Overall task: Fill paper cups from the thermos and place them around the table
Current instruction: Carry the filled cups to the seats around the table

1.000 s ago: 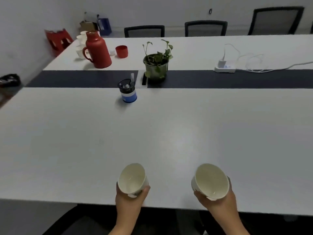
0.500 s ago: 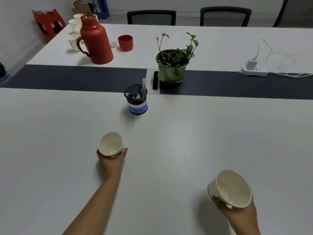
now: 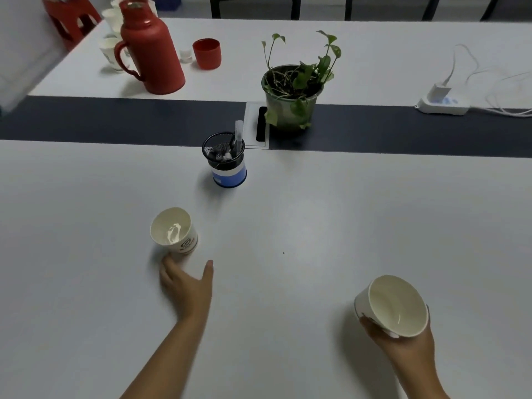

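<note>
Left hand (image 3: 187, 283), grip spread and empty, beside the thin-walled, apparently filled paper cup (image 3: 174, 230) on the surface (image 3: 316, 240); right hand (image 3: 403, 344) cradles a second cup (image 3: 393, 305)—light, crushable, best held mid-wall.

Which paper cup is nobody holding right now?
The paper cup near the left hand, standing on the table, at. The right hand grips the other cup.

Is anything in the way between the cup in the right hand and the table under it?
Nothing visible. The right hand holds its cup over bare table. The other cup stands far to the left, by the left hand.
</note>
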The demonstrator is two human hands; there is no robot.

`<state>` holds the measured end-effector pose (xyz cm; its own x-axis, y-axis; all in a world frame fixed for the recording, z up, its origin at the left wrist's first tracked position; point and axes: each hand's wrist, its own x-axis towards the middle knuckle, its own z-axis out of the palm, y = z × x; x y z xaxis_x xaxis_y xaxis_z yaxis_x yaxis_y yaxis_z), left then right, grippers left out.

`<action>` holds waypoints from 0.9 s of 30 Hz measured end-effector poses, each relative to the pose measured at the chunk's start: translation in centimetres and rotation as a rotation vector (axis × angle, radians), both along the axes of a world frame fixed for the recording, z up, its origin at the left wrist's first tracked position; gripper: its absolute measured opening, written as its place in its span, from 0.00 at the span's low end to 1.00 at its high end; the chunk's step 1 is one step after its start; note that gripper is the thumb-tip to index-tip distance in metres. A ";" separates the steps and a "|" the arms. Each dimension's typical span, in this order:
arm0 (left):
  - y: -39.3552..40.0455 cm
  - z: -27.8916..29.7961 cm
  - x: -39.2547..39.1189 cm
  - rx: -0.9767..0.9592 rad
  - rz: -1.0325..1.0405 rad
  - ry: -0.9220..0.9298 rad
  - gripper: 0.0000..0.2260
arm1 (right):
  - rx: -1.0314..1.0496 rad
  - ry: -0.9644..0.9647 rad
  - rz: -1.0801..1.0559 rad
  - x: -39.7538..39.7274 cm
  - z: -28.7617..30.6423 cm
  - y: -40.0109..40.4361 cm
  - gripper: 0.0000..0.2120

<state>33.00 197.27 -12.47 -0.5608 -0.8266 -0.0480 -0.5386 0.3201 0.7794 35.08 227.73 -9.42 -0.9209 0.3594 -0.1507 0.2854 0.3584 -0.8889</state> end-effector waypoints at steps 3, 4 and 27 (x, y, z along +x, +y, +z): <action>4.7 -0.4 2.8 -0.105 -0.197 -0.082 0.27 | -0.001 0.035 -0.037 -0.8 0.0 2.2 0.35; 6.5 -0.6 3.4 -0.154 -0.324 -0.116 0.25 | -0.003 0.046 -0.047 -1.3 0.0 3.2 0.35; 24.2 -1.4 0.2 -0.470 -0.907 -0.475 0.30 | -0.055 0.112 -0.339 -11.6 -2.7 24.8 0.34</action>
